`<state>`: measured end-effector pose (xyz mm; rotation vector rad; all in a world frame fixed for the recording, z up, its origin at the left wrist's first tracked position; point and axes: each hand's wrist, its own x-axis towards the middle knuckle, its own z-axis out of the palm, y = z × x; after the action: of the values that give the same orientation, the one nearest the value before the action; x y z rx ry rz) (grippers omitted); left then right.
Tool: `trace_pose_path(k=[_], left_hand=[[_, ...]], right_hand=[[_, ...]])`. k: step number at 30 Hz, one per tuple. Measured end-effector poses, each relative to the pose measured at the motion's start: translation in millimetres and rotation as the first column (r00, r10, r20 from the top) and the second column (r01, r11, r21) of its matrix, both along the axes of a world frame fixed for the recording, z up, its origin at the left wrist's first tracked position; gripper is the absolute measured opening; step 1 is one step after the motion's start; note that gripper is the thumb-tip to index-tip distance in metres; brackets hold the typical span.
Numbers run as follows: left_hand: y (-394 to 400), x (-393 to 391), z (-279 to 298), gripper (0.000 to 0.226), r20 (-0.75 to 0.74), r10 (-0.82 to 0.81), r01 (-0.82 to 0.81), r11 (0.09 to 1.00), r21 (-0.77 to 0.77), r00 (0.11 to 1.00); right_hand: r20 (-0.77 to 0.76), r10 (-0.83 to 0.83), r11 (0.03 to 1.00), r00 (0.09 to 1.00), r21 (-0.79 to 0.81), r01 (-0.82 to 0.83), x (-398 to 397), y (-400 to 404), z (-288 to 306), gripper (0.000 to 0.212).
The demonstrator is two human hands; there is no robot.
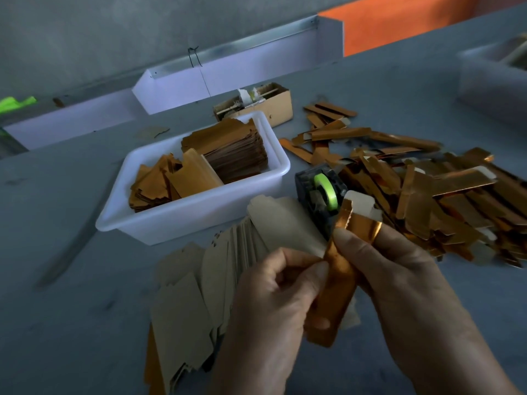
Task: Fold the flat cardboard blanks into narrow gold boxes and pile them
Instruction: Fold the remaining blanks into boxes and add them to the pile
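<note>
Both hands hold one narrow gold box (338, 277), partly folded, just above the table's near edge. My left hand (271, 303) pinches its left side with thumb and curled fingers. My right hand (399, 280) grips its upper part, fingers wrapped over the gold top flap. A fanned row of flat blanks (205, 280), beige side up, lies under and left of my hands. A big heap of folded gold boxes (427, 195) covers the table to the right.
A white plastic tub (199, 215) holding gold blanks stands at centre left. A black tape dispenser with green tape (322, 192) sits right behind my hands. A small brown carton (273, 106) and a white trough (228, 72) lie farther back. A grey bin (493, 78) is at far right.
</note>
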<state>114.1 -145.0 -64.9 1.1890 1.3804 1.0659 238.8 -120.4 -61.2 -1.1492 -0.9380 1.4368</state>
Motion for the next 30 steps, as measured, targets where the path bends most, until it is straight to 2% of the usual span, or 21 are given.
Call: trace_pose_path(k=[2, 4, 6, 9, 11, 12, 18, 22, 25, 28, 30], left_hand=[[4.3, 0.0, 15.1, 0.011, -0.055, -0.011, 0.011, 1.0, 0.009, 0.998], [3.0, 5.3, 13.9, 0.014, -0.002, -0.013, 0.013, 1.0, 0.005, 1.0], [5.9, 9.1, 6.0, 0.014, -0.028, 0.102, -0.099, 0.991, 0.085, 0.994], [14.2, 9.5, 3.5, 0.015, -0.121, 0.32, -0.298, 0.939, 0.17, 0.94], [16.9, 10.7, 0.2, 0.011, -0.101, 0.339, -0.325, 0.936, 0.139, 0.935], [18.7, 12.3, -0.7, 0.011, -0.083, 0.335, -0.326, 0.939, 0.107, 0.939], [23.2, 17.2, -6.6, 0.012, -0.053, 0.32, -0.316, 0.946, 0.075, 0.946], [26.1, 15.9, -8.6, 0.01, -0.029, 0.328, -0.325, 0.943, 0.069, 0.944], [25.6, 17.5, -9.9, 0.009, -0.06, 0.327, -0.321, 0.942, 0.092, 0.943], [25.7, 18.2, -10.6, 0.009, -0.073, 0.332, -0.325, 0.941, 0.095, 0.941], [25.7, 18.0, -10.8, 0.01, -0.074, 0.335, -0.328, 0.94, 0.094, 0.939]], right_hand=[[0.075, 0.04, 0.999, 0.996, 0.007, -0.041, 4.9, 1.4, 1.5, 0.024], [0.149, 0.06, 0.998, 0.987, 0.008, -0.062, 12.3, 4.1, 5.4, 0.03], [0.275, -0.022, 0.998, 0.961, 0.063, 0.005, 22.9, 9.7, 8.1, 0.032], [0.482, -0.237, 0.966, 0.844, 0.205, 0.155, 43.9, 21.6, 8.6, 0.012], [0.603, -0.232, 0.963, 0.763, 0.254, 0.092, 51.6, 27.9, 6.3, 0.013], [0.63, -0.202, 0.968, 0.75, 0.243, 0.057, 52.9, 30.4, 4.6, 0.012], [0.633, -0.087, 0.984, 0.77, 0.176, -0.034, 45.2, 42.0, -2.9, 0.015], [0.714, -0.024, 0.984, 0.699, 0.138, -0.108, 36.2, 47.6, -6.4, 0.006], [0.741, -0.041, 0.99, 0.67, 0.121, -0.073, 32.7, 50.0, -9.6, 0.005], [0.724, -0.048, 0.99, 0.688, 0.127, -0.064, 30.2, 52.3, -11.8, 0.012], [0.671, -0.064, 0.99, 0.738, 0.136, -0.038, 28.2, 53.6, -13.4, 0.014]])
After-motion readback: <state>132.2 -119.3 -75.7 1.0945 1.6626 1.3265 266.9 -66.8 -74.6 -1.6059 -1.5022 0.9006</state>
